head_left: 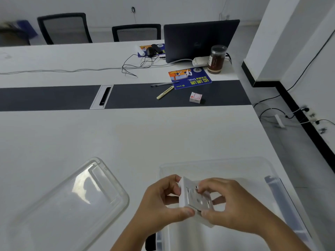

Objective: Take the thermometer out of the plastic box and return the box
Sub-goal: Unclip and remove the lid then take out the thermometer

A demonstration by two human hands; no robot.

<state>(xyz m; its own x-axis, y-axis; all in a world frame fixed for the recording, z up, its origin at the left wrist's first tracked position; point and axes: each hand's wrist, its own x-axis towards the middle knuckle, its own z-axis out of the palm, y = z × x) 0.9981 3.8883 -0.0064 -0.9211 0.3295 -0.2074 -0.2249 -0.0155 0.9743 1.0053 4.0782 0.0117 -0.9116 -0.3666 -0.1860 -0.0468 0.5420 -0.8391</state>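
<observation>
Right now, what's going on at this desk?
A person holds a small white square device, presumably the thermometer, in both hands, left hand and right hand, above the open clear plastic box. The box's lid lies on the white table to the left. The box has not been returned.

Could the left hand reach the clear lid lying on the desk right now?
Probably, but not freely: the lid lies uncovered just left of the left hand, with bare desk between. That hand's fingers, together with the right hand, are holding the white thermometer, so it would have to let go first.
</observation>
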